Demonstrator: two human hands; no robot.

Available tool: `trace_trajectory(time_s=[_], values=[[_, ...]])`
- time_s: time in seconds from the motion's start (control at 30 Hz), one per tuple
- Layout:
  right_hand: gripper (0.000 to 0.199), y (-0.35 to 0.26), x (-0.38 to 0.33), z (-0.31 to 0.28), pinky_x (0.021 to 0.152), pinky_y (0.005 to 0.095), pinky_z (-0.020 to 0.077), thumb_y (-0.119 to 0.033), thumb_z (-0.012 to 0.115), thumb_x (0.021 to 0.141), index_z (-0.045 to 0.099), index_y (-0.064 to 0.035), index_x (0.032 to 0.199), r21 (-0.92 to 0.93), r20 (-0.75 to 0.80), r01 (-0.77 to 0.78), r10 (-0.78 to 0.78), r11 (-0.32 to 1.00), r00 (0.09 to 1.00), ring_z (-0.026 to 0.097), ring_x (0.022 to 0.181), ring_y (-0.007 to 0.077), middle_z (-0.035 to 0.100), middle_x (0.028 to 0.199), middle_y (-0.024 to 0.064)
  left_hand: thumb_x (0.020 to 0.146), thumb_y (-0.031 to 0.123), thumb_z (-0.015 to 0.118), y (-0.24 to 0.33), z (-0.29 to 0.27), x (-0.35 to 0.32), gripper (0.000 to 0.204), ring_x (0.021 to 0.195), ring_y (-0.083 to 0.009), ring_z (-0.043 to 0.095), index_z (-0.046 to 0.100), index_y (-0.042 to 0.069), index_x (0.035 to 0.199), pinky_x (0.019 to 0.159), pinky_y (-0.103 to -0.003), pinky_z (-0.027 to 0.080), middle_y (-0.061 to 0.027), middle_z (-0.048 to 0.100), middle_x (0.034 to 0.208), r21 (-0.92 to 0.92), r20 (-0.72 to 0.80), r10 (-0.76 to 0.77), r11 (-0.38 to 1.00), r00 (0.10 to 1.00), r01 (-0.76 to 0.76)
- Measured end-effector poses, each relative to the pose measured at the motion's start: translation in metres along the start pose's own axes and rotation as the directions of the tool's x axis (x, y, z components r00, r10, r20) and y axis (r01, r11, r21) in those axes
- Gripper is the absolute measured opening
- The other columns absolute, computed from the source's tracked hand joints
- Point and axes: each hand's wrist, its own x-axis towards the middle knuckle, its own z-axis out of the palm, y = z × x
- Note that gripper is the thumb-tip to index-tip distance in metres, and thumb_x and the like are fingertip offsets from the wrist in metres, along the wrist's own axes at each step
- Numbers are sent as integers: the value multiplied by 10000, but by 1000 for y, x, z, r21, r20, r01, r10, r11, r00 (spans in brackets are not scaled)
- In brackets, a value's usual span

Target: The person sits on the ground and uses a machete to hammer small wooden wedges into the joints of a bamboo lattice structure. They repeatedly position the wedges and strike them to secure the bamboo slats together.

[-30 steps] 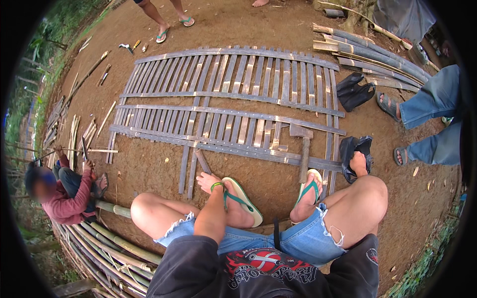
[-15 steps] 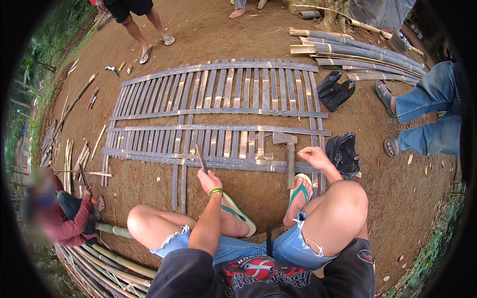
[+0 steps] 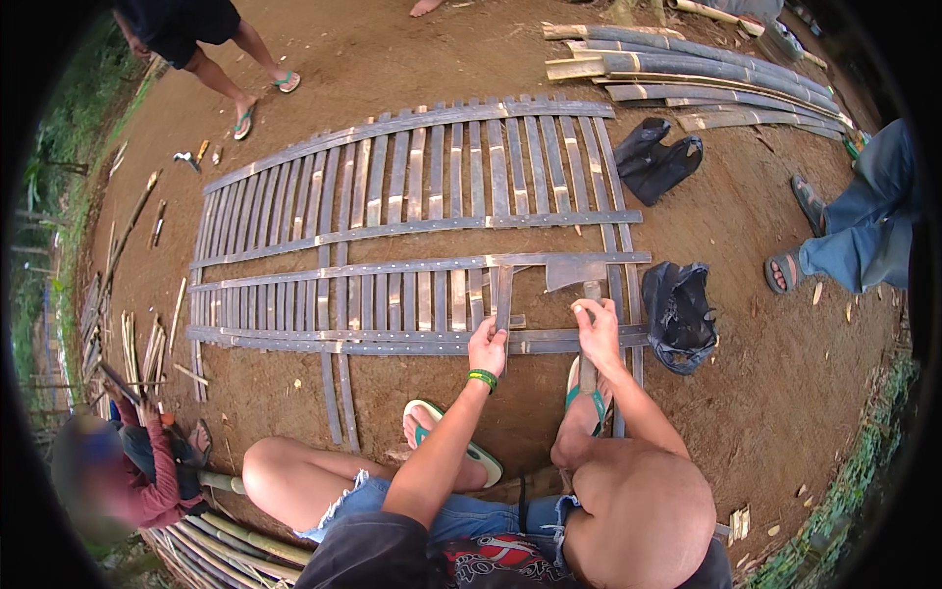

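Note:
My left hand (image 3: 488, 345) is closed around a short dark bamboo slat (image 3: 504, 293), which lies across the lower two rails of a slatted bamboo panel (image 3: 422, 263) on the ground. To the right of it my right hand (image 3: 598, 332) hovers over the wooden handle of a hatchet. Its thumb and fingertips are pinched together; whatever is between them is too small to make out. The hatchet (image 3: 574, 274) rests with its broad head on the panel and its handle toward my right foot. Dotted fastenings run along the rails.
Black plastic bags (image 3: 679, 319) lie right of the panel. Split bamboo lengths (image 3: 702, 79) are piled at the far right. A person in jeans (image 3: 863, 240) stands at the right, another in sandals (image 3: 216, 49) at far left. A seated person (image 3: 137, 461) handles a tool near bamboo poles (image 3: 231, 540).
My left hand has moved right and brought the slat down onto the panel. My right hand has shifted left over the hatchet handle. My view has turned slightly.

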Motion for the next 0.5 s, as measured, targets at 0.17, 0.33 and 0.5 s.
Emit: trace_trajectory(time_s=[0.17,0.33,0.5], values=[[106,-27,-29,-103,909,350,458,-63,649,965,725,-24,1027,101,-253,137,-107,985,961,582,1003,257,575,1037,114,929,16,662,9,27,2,365,987,-144,675,638,-69,1283,886,-283,526,-109,736,1100,128,70,-98,988,993,89],[138,13,-70,-184,740,276,430,-80,596,1032,685,-1,1103,99,-635,37,34,994,772,528,866,129,532,1002,43,921,-5,669,5,49,10,352,891,-121,653,646,-37,1271,806,-257,508,-67,720,978,-56,148,-192,978,970,202],[294,122,-100,-207,911,408,452,-268,605,1055,694,-8,1161,-81,-799,-271,101,959,593,564,997,272,591,1071,133,949,-32,661,-8,53,7,326,918,-135,670,642,-22,1274,826,-267,528,-79,726,1045,-205,125,-184,957,975,207]])
